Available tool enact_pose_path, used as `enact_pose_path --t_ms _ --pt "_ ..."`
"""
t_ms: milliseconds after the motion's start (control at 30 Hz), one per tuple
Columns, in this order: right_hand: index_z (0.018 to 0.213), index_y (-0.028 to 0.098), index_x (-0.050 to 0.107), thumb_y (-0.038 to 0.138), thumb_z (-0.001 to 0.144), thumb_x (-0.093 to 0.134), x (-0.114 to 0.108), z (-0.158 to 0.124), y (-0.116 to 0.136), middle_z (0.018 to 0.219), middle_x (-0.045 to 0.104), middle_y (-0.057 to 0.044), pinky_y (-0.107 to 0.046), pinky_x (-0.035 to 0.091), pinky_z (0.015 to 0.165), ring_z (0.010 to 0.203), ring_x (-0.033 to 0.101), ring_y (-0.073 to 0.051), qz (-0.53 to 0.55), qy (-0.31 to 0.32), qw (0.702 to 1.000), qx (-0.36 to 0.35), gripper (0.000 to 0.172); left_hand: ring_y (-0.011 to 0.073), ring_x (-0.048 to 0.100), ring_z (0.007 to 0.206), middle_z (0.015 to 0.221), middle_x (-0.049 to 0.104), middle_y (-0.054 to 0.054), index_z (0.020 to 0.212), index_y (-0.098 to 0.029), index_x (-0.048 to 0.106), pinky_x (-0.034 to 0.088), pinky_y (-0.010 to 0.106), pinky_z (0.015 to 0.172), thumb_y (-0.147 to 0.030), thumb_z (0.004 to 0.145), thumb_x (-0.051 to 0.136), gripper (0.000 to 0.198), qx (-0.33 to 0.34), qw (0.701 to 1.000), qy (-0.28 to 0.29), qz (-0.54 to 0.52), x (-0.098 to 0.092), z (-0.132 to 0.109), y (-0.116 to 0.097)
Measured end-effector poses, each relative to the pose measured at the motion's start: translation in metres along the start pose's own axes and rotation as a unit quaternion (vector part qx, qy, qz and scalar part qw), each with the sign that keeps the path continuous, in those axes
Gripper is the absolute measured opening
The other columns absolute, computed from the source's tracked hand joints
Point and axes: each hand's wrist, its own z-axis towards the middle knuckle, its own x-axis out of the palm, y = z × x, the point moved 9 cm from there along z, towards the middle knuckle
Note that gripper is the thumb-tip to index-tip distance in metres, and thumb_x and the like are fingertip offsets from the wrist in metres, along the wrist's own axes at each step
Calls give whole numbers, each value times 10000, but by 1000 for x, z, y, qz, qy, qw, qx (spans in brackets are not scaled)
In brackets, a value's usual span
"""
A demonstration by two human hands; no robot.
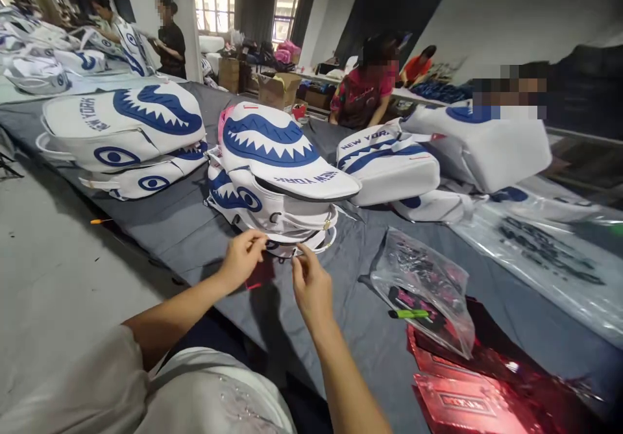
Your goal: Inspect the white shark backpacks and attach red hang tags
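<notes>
A white backpack (277,168) with a blue shark-mouth print lies on the grey cloth-covered table (195,233) right in front of me. My left hand (242,257) pinches at the backpack's lower edge near its zipper. My right hand (310,285) is beside it, fingers pinched on a small piece at the same edge; I cannot make out what. A dark red tag (257,275) lies on the cloth just under my left hand.
More shark-print backpacks lie at the left (126,135) and right (389,161). A clear plastic bag (428,291) with a green pen (409,314) and red shiny cards (467,395) sit at the right. Other people work at the far tables.
</notes>
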Motion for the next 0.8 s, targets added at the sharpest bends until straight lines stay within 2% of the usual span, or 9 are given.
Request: enact_pose_path --t_ms 100,200,267,367,467,533,600,700,800 --pt "1366 241 546 292 954 456 38 41 38 919 722 -77 -289 479 646 723 665 -207 -97 32 990 -94 425 137 641 775 916 703 52 988 -169 704 517 257 744 -224 917 505 218 101 982 -33 155 -42 21 -14" --pt "1274 222 591 277 955 462 58 60 46 891 702 -87 -276 439 591 687 646 -207 -183 29 977 -105 348 172 652 898 952 714 51 1023 -188 725 508 297 856 -169 925 488 257 135 966 -4 219 -49 37 -11" --pt "1200 205 599 299 970 447 56 59 42 907 700 -84 -276 455 616 709 652 -198 -166 -3 981 -98 291 174 658 914 965 717 44 1040 -203 730 505 296 867 -161 927 485 273 131 964 31 230 -42 46 -4" --pt "1240 190 537 332 978 431 43 52 27 968 706 -85 -288 497 667 723 663 -174 -79 -45 993 -73 316 179 662 932 994 718 43 1047 -213 736 501 290 867 -167 928 487 279 131 961 81 231 -23 56 1" --pt "1245 184 527 345 962 435 41 54 10 1026 714 -98 -305 528 681 761 686 -176 4 -31 999 -33 338 185 662 926 986 720 50 1009 -197 742 491 291 863 -160 913 493 269 150 960 126 198 -1 64 -6" --pt "1114 188 598 368 940 463 42 60 3 977 722 -86 -307 536 659 739 690 -180 48 -17 999 -10 284 183 661 923 970 722 54 950 -178 740 483 279 856 -138 887 499 252 143 965 157 153 12 70 -13" --pt "968 192 642 386 906 518 37 66 1 856 720 -54 -301 529 625 661 674 -174 73 -31 997 8 238 171 669 844 915 725 53 932 -159 716 492 262 784 -146 877 487 236 84 970 200 108 21 74 -10" --pt "894 181 658 396 881 584 14 67 2 805 718 -37 -290 519 612 592 649 -152 124 -112 985 43 228 146 644 644 776 714 18 1048 -154 649 470 233 616 -191 870 510 229 -5 956 284 78 26 72 -1" --pt "901 164 630 414 858 639 -4 63 6 889 740 -57 -275 517 582 554 627 -126 230 -193 950 81 253 125 625 677 807 704 -10 1150 -183 574 445 209 627 -209 822 617 332 8 928 369 53 21 63 -4"
